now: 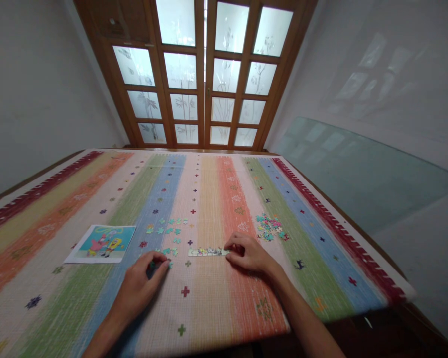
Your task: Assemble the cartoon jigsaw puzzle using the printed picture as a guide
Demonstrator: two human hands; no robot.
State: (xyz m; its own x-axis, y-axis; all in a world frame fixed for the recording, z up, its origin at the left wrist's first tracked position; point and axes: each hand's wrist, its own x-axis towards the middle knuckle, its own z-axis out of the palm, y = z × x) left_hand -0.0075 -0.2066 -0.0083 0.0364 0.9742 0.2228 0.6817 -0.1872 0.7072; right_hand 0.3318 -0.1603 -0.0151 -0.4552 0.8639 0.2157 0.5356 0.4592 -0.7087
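A joined strip of jigsaw pieces lies across the yellow stripe of the cloth. At its right end is my right hand, thumb and forefinger closed on the end of the strip. My left hand rests left of the strip, its thumb and forefinger pinched around a small teal jigsaw piece, mostly covered by the fingers. Just beyond that hand, several loose teal pieces lie in a row, with more loose pieces spread farther back.
A heap of mixed jigsaw pieces sits on the right. To the left lies a printed cartoon picture. A striped cloth covers the table, whose front edge is close to me. Glazed wooden doors stand behind.
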